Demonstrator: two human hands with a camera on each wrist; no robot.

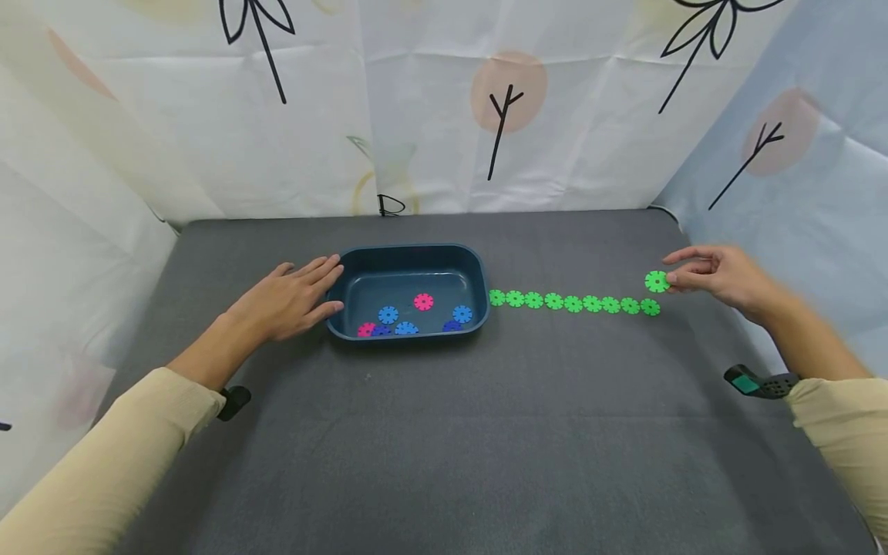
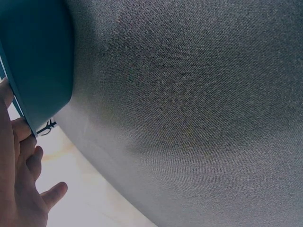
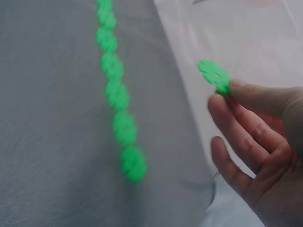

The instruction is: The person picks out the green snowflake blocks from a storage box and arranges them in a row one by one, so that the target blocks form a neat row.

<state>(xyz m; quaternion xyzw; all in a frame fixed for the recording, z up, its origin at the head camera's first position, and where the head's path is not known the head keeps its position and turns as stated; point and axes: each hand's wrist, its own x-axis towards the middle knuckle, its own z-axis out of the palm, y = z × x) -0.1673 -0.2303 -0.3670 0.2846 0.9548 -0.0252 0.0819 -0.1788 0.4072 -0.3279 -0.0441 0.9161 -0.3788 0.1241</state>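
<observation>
Between thumb and fingertips my right hand (image 1: pixel 721 277) pinches a green notched disc (image 1: pixel 656 282), lifted above the table in the right wrist view. Just below it ends a row of several green discs (image 1: pixel 573 304), lying edge to edge from the tray's right side. My left hand (image 1: pixel 294 301) rests its straight fingers on the left rim of a dark blue tray (image 1: pixel 405 338). Inside that tray lie pink discs (image 1: pixel 423 301), light blue discs (image 1: pixel 388 314) and dark blue discs (image 1: pixel 452 326), mostly toward its near wall.
The grey cloth-covered table (image 1: pixel 444 447) spreads out in front of the tray and the row. White fabric (image 1: pixel 430 116) with drawn plants hangs behind the table's far edge and at both sides. A black band with a green-faced device (image 1: pixel 759 383) sits on the right wrist.
</observation>
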